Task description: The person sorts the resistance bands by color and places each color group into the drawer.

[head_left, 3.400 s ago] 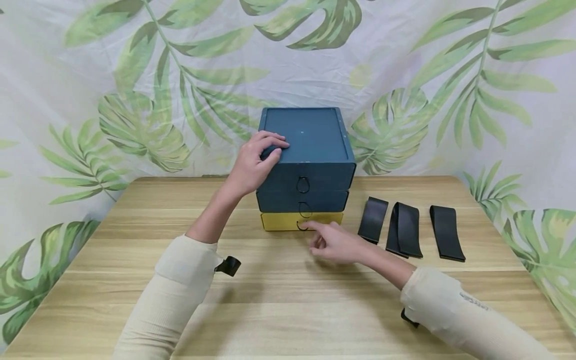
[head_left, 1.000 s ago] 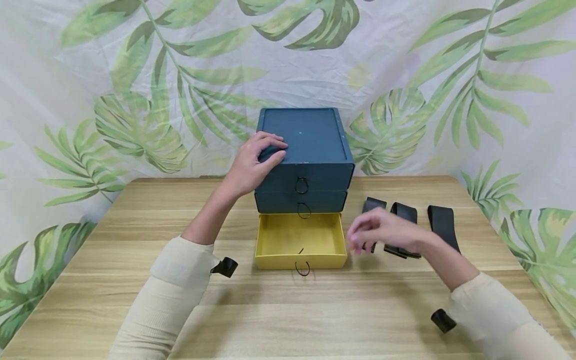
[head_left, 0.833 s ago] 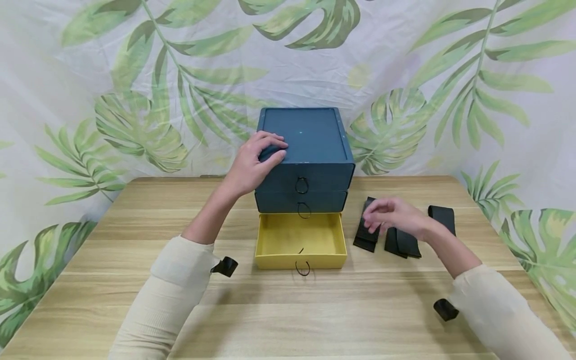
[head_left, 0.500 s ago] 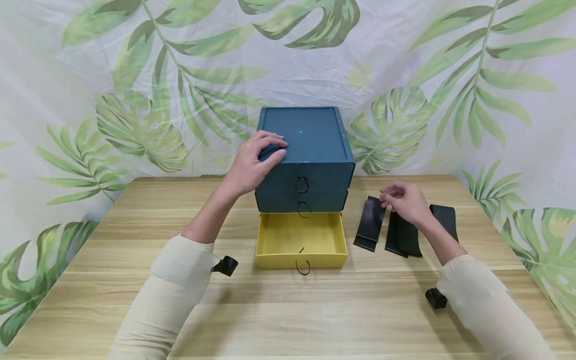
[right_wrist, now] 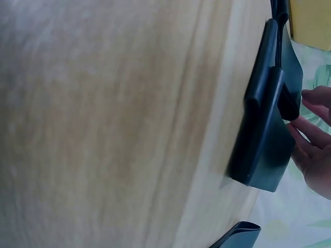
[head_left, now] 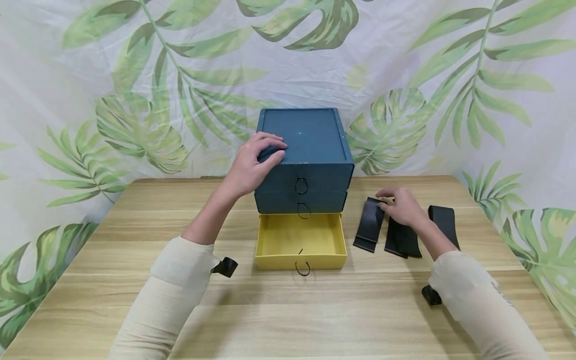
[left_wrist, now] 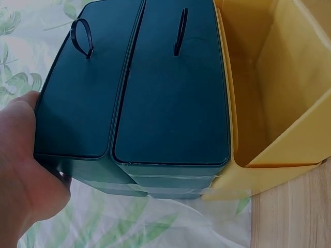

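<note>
My left hand [head_left: 253,162] rests on the top left edge of a blue drawer box [head_left: 310,135], fingers over the lid and thumb near the front edge. Below its two closed blue drawers, a yellow drawer [head_left: 301,262] with a thin black loop pull stands pulled out toward me. To the right lie folded black strips. At the far end of the leftmost black strip [head_left: 370,222] is my right hand [head_left: 402,206], thumb and index finger slightly apart on either side of its corner. In the right wrist view, the fingertips [right_wrist: 309,95] are right at the strip's edge [right_wrist: 294,82].
Another folded black strip [head_left: 405,240] lies partly under the right hand, and one more black strip [head_left: 443,222] sits beyond the wrist. A leaf-print cloth [head_left: 216,75] hangs behind the wooden table [head_left: 288,315]. Black wrist mounts [head_left: 226,267] stick out below both sleeves.
The right hand has pulled the yellow drawer out, let go of it, and moved right and back to the far end of the leftmost strip. The left hand has stayed on the box.
</note>
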`<state>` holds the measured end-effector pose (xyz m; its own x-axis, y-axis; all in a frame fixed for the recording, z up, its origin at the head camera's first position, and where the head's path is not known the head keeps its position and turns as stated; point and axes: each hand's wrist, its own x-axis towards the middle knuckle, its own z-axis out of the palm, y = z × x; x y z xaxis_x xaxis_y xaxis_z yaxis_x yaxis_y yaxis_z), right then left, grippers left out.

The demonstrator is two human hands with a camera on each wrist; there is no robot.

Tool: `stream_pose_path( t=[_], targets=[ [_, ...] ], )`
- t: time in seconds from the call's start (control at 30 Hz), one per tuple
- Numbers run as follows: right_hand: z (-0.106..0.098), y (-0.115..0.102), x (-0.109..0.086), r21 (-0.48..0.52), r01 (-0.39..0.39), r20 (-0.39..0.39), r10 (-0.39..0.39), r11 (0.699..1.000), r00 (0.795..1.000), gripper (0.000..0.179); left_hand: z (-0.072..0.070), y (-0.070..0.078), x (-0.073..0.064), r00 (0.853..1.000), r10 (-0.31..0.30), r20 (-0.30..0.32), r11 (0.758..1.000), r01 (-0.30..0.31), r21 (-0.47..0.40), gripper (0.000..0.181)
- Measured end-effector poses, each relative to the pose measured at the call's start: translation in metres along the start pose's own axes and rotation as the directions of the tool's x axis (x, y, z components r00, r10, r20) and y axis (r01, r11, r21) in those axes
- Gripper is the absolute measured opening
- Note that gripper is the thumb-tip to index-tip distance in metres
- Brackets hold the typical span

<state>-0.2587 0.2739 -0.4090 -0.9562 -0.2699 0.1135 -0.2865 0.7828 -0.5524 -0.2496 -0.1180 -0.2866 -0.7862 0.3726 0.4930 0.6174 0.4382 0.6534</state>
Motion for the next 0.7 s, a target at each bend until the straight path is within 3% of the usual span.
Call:
stream_pose_path(
  t=[0.43,0.7],
  targets=[
    [0.0,0.001,0.005,-0.002,0.001,0.014,-0.001,1.0,1.0,0.031,0.0,-0.001,0.0,1.0,-0.007,-0.002,1.0,0.007,-0.001,0.026],
    [-0.012,-0.017,-0.001,0.012,0.036,0.043,-0.037,0.999,0.998,0.026,0.0,-0.001,-0.001,1.0,-0.003,-0.009,1.0,0.003,-0.008,0.026]
  ],
)
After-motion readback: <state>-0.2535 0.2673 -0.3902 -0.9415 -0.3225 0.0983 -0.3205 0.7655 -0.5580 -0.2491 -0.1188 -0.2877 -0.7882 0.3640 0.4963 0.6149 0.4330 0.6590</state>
